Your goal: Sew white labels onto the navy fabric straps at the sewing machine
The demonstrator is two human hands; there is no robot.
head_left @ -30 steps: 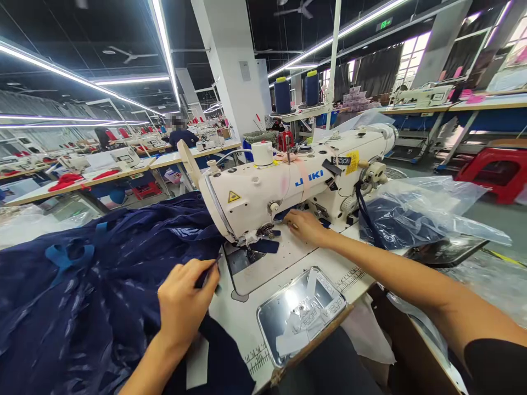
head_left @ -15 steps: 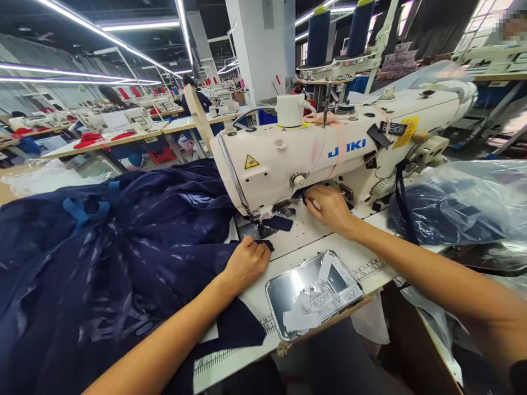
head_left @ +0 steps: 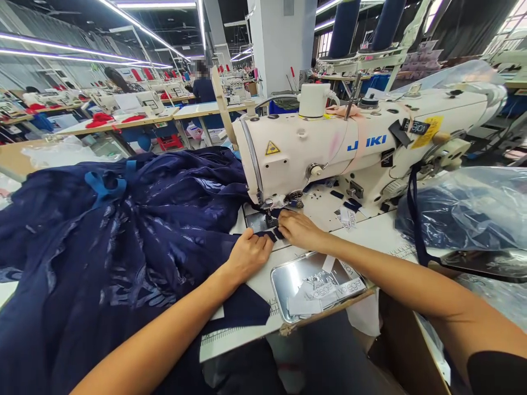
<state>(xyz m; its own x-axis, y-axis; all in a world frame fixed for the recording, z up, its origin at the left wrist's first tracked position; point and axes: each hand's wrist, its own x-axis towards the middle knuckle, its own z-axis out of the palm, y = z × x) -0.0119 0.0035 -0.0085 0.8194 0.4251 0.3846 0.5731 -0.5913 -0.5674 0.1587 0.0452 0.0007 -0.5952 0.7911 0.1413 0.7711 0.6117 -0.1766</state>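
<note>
A navy garment (head_left: pixel 156 236) lies gathered to the left of the sewing machine (head_left: pixel 280 145). With fingers closed, my left hand (head_left: pixel 251 252) grips the garment's edge just in front of the presser foot (head_left: pixel 270 219). My right hand (head_left: pixel 302 229) is closed beside the presser foot, pinching a small dark fabric piece (head_left: pixel 279 233) close to my left fingertips. Its fingertips are partly hidden. A metal tray (head_left: pixel 282 291) holding white printed labels (head_left: pixel 321 293) sits in front of both hands.
Dark fabric scraps (head_left: pixel 352 205) and a white label (head_left: pixel 347 218) lie under the machine arm. A clear plastic bag (head_left: pixel 473 203) with navy contents stands at right. Thread cones (head_left: pixel 345 27) rise behind. A person (head_left: pixel 201 82) is among other machines in the background.
My right hand has moved left from under the machine arm to beside the presser foot, near my left hand. The left hand keeps hold of the garment. The view has shifted slightly.
</note>
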